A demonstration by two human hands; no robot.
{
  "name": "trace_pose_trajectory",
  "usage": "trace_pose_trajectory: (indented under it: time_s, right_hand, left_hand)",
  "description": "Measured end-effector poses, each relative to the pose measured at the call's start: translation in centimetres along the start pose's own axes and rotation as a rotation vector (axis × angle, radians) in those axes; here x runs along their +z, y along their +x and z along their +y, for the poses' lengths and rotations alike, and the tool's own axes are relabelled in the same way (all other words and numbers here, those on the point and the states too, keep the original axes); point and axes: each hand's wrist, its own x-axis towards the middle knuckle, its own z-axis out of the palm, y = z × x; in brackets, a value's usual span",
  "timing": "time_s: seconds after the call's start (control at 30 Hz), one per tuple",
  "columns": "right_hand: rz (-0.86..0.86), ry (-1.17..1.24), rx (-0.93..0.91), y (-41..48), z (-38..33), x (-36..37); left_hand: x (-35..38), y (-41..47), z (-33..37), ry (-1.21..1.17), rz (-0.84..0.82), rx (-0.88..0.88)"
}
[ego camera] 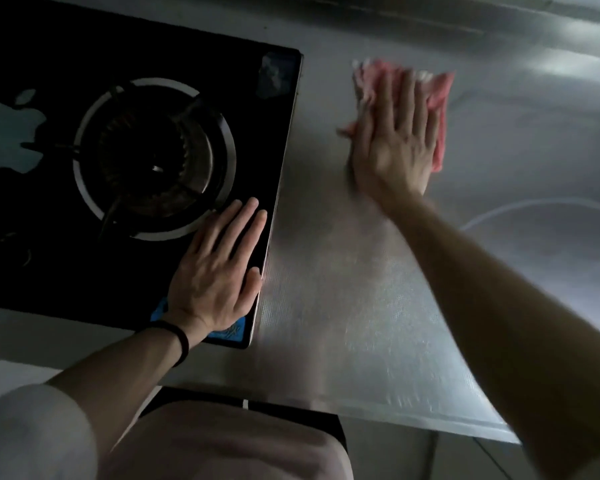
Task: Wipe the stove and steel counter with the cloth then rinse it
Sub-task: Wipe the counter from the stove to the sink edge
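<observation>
Fingers of the right hand (395,140) lie flat and extended, pressing the pink cloth (437,98) onto the steel counter (326,289), well right of the black stove (118,64). Spread flat too, grasping nothing, the left hand (219,271) rests on the stove's near right corner beside the burner ring (153,157), a dark band (181,341) on its wrist.

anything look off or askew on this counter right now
The black glass stove sits skewed: its right edge runs diagonally across the steel counter instead of square to the front edge. A worn, peeling label marks its far right corner. No spills show. The pink cloth lies flat under the right hand.
</observation>
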Motion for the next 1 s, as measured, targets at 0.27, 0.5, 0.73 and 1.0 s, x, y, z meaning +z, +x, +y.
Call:
trace_pose_trajectory:
  time_s: [0.27,0.5,0.73,1.0]
  right_hand:
    - [-0.198,-0.007,-0.007,-35.2,-2.7,2.4]
    - [-0.176,-0.015,-0.066,-24.9,-1.4,2.1]
    - [-0.088,-0.027,0.010,-0.2,1.5,-0.2]
    - [-0.017,0.013,0.118,-1.1,0.7,-0.4]
  left_hand:
    - [-0.3,0.0,-0.1,-0.012,-0.008,0.013]
    - [-0.1,0.1,-0.1,-0.015,-0.010,0.010]
    - [0.1,0.0,-0.1,-0.042,0.017,0.007]
    - [0.6,-0.1,-0.4,0.014,0.031,0.023]
